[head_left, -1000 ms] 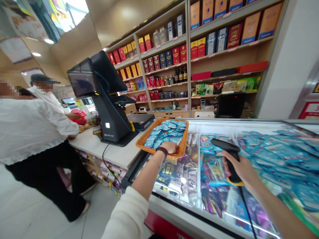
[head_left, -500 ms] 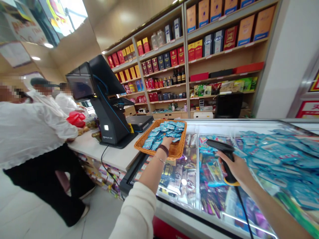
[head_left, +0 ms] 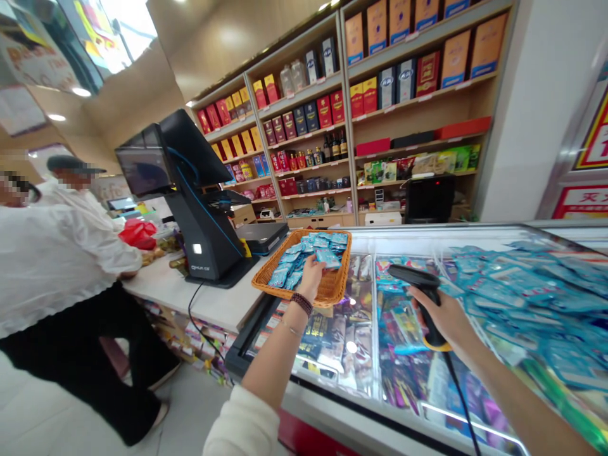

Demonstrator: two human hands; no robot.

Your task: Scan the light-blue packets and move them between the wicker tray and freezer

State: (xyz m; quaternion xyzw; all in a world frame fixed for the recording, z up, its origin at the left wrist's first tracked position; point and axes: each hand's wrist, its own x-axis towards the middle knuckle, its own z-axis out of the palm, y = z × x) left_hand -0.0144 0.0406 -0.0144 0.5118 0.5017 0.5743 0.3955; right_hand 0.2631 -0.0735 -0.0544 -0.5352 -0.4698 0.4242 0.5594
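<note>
The left forearm [head_left: 280, 354] is pointing toward one o'clock, its left grip [head_left: 311, 278] bending fingers downward, while the right forearm [head_left: 517, 386] is angling toward ten o'clock, its right grip [head_left: 439, 316] curling closed.

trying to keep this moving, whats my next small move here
Probably bring the blue packet by your left hand to the barcode scanner in your right hand: that hand grips it, and the packet sits at your fingertips in the wicker basket.
</note>
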